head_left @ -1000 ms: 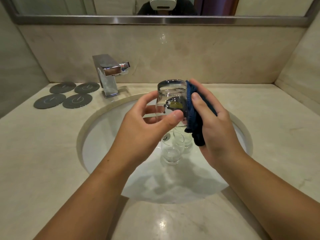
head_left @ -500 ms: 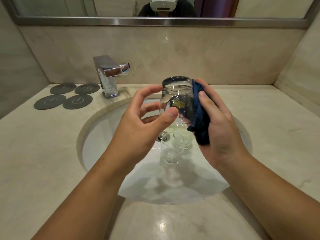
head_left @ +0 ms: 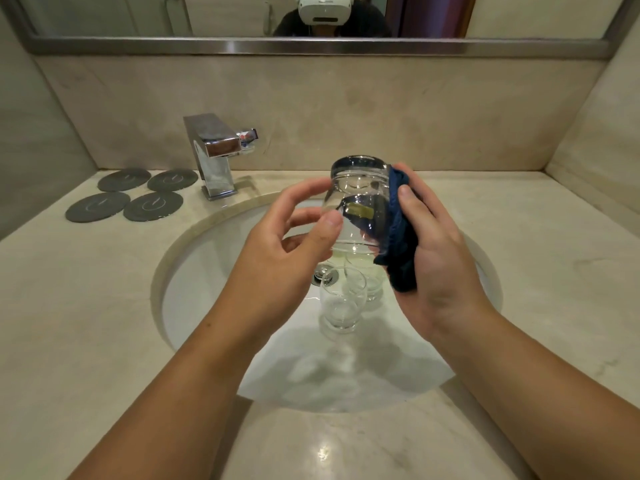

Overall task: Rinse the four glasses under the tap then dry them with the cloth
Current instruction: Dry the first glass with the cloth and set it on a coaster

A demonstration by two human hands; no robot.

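Pinched base-up between the left hand (head_left: 294, 233) and the cloth (head_left: 398, 233) pressed by the right hand (head_left: 436, 251), a glass (head_left: 356, 202) is dried above the sink (head_left: 194, 271); next, turning it seems required.

The second glass in the basin (head_left: 369, 284) sat mostly behind the held glass (head_left: 358, 206) and the dark blue cloth (head_left: 401, 237), so only its lower part showed. The drain (head_left: 322, 277) was half covered by the left hand (head_left: 287, 258), and the cloth hid the right hand's (head_left: 440, 251) fingertips. The mirror (head_left: 311, 46) and both forearms were cut by the frame's edges.
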